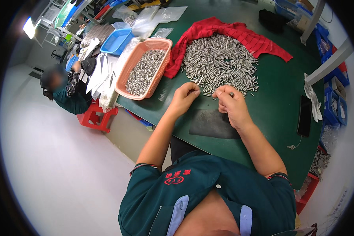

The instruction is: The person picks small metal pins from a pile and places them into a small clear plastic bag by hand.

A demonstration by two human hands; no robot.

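A big heap of small silvery metal cylinders (pixel 220 63) is spread on the green table in front of me. My left hand (pixel 184 98) is at its near left edge, thumb and fingers pinched together; what they hold, if anything, is too small to make out. My right hand (pixel 231 105) is curled closed at the near edge of the heap. A dark, rod-like thing shows between its fingers, mostly hidden by them. A few loose cylinders lie between the hands. Below them is a dark, worn flat mat (pixel 210 124).
Left of the heap stands a pink plastic basket (pixel 120 86) of metal parts. A red striped cloth (pixel 202 29) wraps the heap's far side. At right lie a black phone (pixel 304 116) and white glove (pixel 312 102). Another person (pixel 69 92) sits far left near a blue tray (pixel 117 41).
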